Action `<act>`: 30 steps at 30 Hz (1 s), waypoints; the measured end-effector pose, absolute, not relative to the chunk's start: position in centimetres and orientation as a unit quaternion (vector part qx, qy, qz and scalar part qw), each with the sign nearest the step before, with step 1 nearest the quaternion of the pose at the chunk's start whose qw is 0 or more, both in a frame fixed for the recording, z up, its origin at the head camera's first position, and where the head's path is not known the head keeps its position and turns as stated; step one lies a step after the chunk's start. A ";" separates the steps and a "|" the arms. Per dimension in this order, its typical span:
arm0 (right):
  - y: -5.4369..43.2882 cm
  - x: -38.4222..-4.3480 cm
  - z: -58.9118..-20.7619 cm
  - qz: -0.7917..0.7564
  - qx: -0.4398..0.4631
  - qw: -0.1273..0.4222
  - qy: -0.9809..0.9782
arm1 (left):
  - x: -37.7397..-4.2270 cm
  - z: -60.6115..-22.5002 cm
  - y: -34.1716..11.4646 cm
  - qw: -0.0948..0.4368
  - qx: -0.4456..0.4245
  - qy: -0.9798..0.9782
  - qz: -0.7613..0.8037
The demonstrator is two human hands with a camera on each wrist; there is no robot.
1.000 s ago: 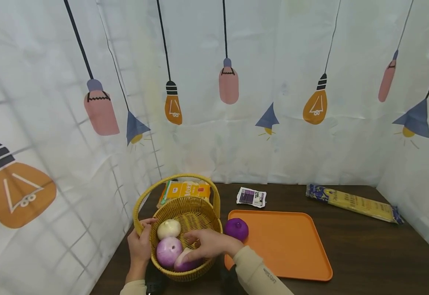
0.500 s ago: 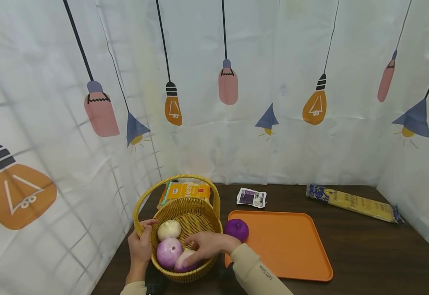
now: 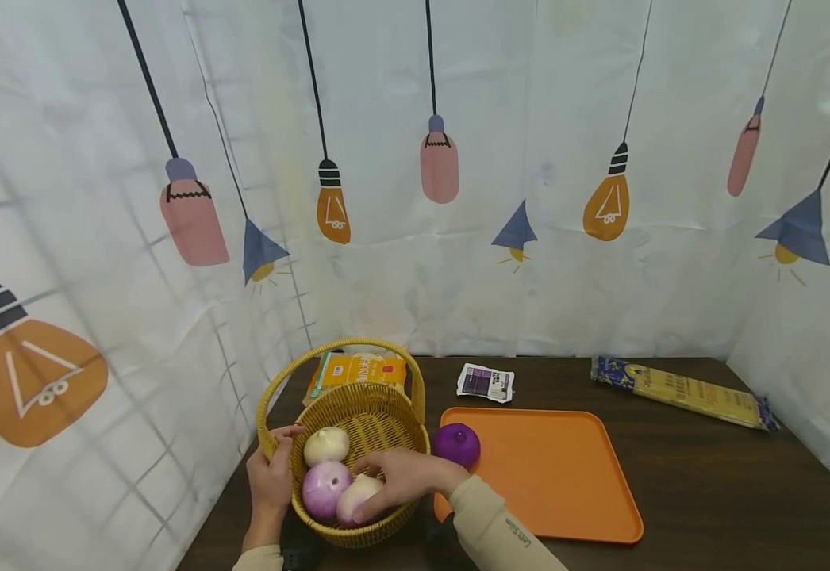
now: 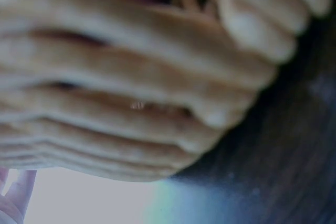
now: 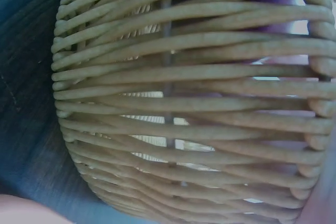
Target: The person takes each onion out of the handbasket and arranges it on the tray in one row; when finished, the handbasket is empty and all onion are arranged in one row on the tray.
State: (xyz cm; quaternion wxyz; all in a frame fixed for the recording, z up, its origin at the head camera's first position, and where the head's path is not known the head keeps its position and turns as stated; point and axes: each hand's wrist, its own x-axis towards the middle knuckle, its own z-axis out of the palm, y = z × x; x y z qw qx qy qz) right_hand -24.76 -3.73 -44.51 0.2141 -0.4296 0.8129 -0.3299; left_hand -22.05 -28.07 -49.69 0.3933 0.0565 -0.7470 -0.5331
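Observation:
In the head view a yellow wicker basket (image 3: 358, 535) stands near the table's front. My left hand (image 3: 270, 476) holds its left side, gripping the base of the handle (image 3: 263, 408). Reaching in from the right, my right hand (image 3: 404, 476) has thumb and fingers round a white-and-purple onion (image 3: 355, 500) low in the basket. A pale purple onion (image 3: 325, 489) lies left of it, and a white onion (image 3: 326, 446) sits behind that. Both wrist views are filled by the woven basket wall (image 5: 210, 93), the left one blurred (image 4: 121, 72); the hands' grips are hidden there.
A dark purple onion (image 3: 457, 446) sits on the left edge of an orange tray (image 3: 543, 476). Behind the basket lies an orange-yellow packet (image 3: 365, 369). A small white-and-purple sachet (image 3: 486, 382) and a long yellow packet (image 3: 686, 392) lie farther back. Printed curtains (image 3: 386, 293) enclose the table.
Under my right hand the white-and-purple onion has turned, so more of its white side shows now. My left hand and the basket have stayed in place.

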 end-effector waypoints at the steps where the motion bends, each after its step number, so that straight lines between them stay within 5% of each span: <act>1: -3.7 -24.7 -44.6 -0.335 -0.431 0.208 0.811 | -22.0 -49.7 -28.1 0.393 0.056 -0.747 -0.533; 10: -3.1 -24.1 -45.4 -0.358 -0.447 0.110 0.812 | -22.0 -49.8 -28.0 0.386 0.054 -0.744 -0.542; 30: -0.9 -22.2 -45.6 -0.440 -0.399 0.017 0.804 | -22.3 -49.6 -28.2 0.388 0.039 -0.735 -0.554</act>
